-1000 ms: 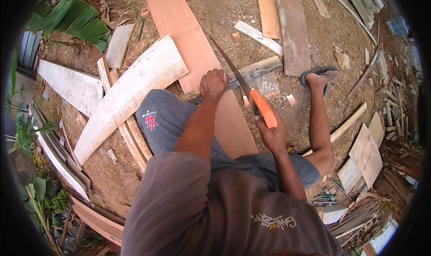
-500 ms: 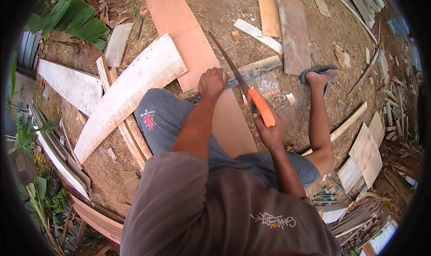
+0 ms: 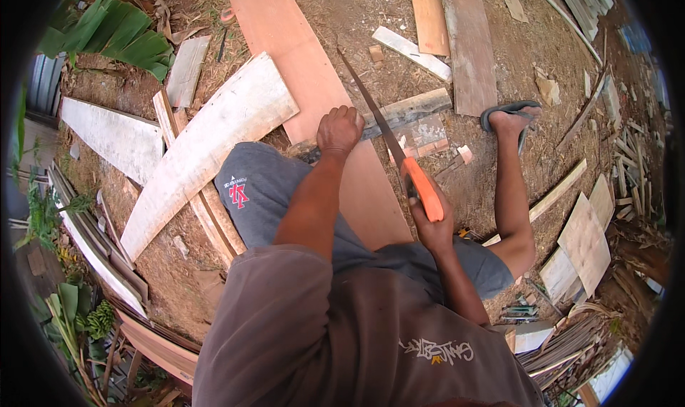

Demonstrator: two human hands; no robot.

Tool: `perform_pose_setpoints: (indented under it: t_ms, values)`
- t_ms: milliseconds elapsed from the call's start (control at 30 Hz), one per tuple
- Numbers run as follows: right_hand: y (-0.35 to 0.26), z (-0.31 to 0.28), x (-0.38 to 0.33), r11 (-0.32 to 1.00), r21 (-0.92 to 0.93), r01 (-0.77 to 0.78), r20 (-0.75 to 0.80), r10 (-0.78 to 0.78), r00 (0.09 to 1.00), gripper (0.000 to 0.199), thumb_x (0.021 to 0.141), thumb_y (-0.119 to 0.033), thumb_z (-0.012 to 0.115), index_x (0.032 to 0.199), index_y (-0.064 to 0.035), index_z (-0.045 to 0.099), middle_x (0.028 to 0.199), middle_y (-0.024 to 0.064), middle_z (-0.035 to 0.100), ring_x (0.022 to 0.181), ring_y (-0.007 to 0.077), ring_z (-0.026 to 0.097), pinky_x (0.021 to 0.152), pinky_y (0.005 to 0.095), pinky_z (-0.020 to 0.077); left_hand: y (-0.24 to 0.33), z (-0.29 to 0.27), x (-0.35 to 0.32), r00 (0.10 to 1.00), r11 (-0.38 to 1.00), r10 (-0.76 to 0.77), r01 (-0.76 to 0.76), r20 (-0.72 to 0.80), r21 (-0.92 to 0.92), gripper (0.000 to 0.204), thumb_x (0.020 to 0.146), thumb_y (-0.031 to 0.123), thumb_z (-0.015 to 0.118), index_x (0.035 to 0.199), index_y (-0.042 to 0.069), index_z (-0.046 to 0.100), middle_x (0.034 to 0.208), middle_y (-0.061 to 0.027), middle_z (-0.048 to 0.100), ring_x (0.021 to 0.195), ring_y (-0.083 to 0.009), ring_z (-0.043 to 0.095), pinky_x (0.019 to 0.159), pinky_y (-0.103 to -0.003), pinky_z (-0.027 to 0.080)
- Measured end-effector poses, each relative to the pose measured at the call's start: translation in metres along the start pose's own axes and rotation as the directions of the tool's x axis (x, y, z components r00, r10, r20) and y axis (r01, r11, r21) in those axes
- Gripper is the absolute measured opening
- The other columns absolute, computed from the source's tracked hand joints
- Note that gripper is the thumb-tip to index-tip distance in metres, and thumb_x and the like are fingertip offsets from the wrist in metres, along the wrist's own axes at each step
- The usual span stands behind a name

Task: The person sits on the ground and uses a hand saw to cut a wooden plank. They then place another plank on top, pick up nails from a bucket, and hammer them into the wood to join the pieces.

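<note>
My right hand (image 3: 434, 225) is wrapped round the orange handle of a handsaw (image 3: 383, 129). The long, dark blade points away from me and up to the left, just past the right edge of a long pinkish plywood board (image 3: 292, 43). On that board lies my left hand (image 3: 340, 130), its fingers curled down near the right edge. Beneath the board a weathered timber beam (image 3: 410, 109) runs crosswise, its right end sticking out. My left knee, in grey shorts (image 3: 250, 179), rests beside the board. The teeth's contact with the wood cannot be made out.
A whitish curved board (image 3: 207, 150) lies at left across narrow timber strips (image 3: 214, 221). Ahead on the right are a brown board (image 3: 469, 54), a pale strip (image 3: 412, 54) and small wood offcuts (image 3: 432, 147). My sandalled right foot (image 3: 508, 121) is planted at right.
My right hand and the saw handle have shifted slightly down and to the right, toward me. My left hand keeps its place on the plywood board.
</note>
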State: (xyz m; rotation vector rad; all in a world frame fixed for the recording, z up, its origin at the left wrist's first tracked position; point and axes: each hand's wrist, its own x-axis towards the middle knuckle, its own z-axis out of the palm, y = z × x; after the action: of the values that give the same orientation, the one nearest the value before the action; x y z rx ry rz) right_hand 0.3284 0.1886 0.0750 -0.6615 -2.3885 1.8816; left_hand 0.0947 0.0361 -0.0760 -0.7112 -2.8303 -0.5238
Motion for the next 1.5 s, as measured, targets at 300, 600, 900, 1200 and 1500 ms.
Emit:
perform_pose_setpoints:
  t_ms: [300, 600, 900, 1200, 1500]
  values:
    - [-0.024, -0.073, -0.178, 0.997, 0.006, -0.079, -0.021, 0.079, 0.997, 0.055, 0.088, -0.003, 0.067, 0.14, 0.0074, 0.052, 0.138, 0.0224, 0.062, 0.131, 0.0295, 0.059, 0.112, 0.0412, 0.0425, 0.003, 0.003, -0.001, 0.999, 0.998, -0.024, 0.022, 0.031, 0.063, 0.022, 0.089, 0.029, 0.064, 0.084, 0.008, 0.067, 0.084, -0.0101, 0.064, 0.084, -0.0296, 0.065, 0.074, -0.043, 0.054]
    - [0.01, 0.018, 0.042, 0.997, 0.055, 0.062, -0.012, -0.061, 0.998, 0.055, 0.091, -0.008, 0.068, 0.143, 0.0019, 0.053, 0.123, 0.016, 0.068, 0.106, 0.0201, 0.064, 0.098, 0.0339, 0.0488, 0.001, 0.002, -0.003, 1.0, 0.999, 0.012, -0.012, 0.003, 0.042, 0.019, 0.087, 0.029, 0.065, 0.082, 0.011, 0.069, 0.084, -0.0057, 0.066, 0.085, -0.0247, 0.065, 0.074, -0.041, 0.052]
    - [-0.017, -0.08, -0.193, 0.994, -0.054, -0.092, -0.021, 0.091, 0.996, 0.057, 0.088, -0.005, 0.067, 0.142, 0.0071, 0.051, 0.137, 0.0216, 0.062, 0.13, 0.0291, 0.059, 0.112, 0.0386, 0.0418, -0.001, 0.006, 0.0, 1.0, 0.996, 0.01, -0.012, 0.024, 0.085, 0.019, 0.087, 0.03, 0.065, 0.082, 0.012, 0.068, 0.085, -0.005, 0.065, 0.086, -0.024, 0.065, 0.075, -0.04, 0.052]
    - [-0.025, 0.023, 0.04, 0.999, 0.027, 0.024, -0.013, -0.024, 1.0, 0.054, 0.088, -0.004, 0.066, 0.141, 0.0036, 0.054, 0.13, 0.0187, 0.065, 0.119, 0.0279, 0.063, 0.103, 0.036, 0.0467, -0.001, -0.003, 0.003, 1.0, 0.998, 0.007, -0.008, 0.019, 0.055, 0.018, 0.087, 0.028, 0.065, 0.083, 0.011, 0.068, 0.083, -0.0048, 0.065, 0.086, -0.0237, 0.065, 0.075, -0.04, 0.051]
    - [-0.006, -0.037, -0.103, 1.0, -0.023, -0.021, -0.011, 0.021, 1.0, 0.055, 0.09, -0.003, 0.064, 0.142, 0.0062, 0.052, 0.139, 0.0195, 0.061, 0.134, 0.0275, 0.056, 0.114, 0.0395, 0.0396, -0.002, 0.007, -0.001, 0.998, 0.998, 0.049, -0.048, -0.04, 0.031, 0.018, 0.085, 0.027, 0.066, 0.076, 0.011, 0.067, 0.08, -0.005, 0.064, 0.082, -0.0239, 0.065, 0.072, -0.041, 0.051]
